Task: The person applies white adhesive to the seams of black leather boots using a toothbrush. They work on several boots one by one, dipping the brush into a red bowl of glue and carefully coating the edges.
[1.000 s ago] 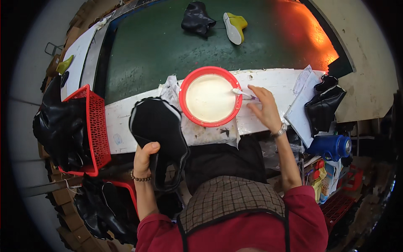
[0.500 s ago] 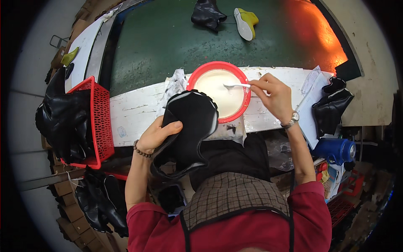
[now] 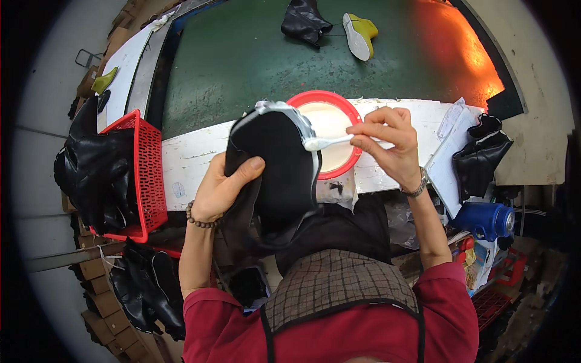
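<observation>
My left hand (image 3: 224, 184) grips a black boot upper (image 3: 278, 172) and holds it sole side up over the white bench edge. White glue coats the top rim of its underside. My right hand (image 3: 387, 145) holds a small white brush (image 3: 324, 143), whose bristle end touches the boot's right rim. Just behind the boot stands a red bowl (image 3: 345, 106) of white glue, partly hidden by it.
A red basket (image 3: 145, 175) of black boot uppers hangs at the left. On the green conveyor belt (image 3: 242, 54) lie a black boot (image 3: 304, 21) and a yellow sole (image 3: 358, 33). More black uppers (image 3: 484, 151) and a blue jug (image 3: 484, 219) sit at the right.
My left hand lifted the boot upper from my lap up in front of the bowl. My right hand took the brush out of the glue and onto the boot's rim.
</observation>
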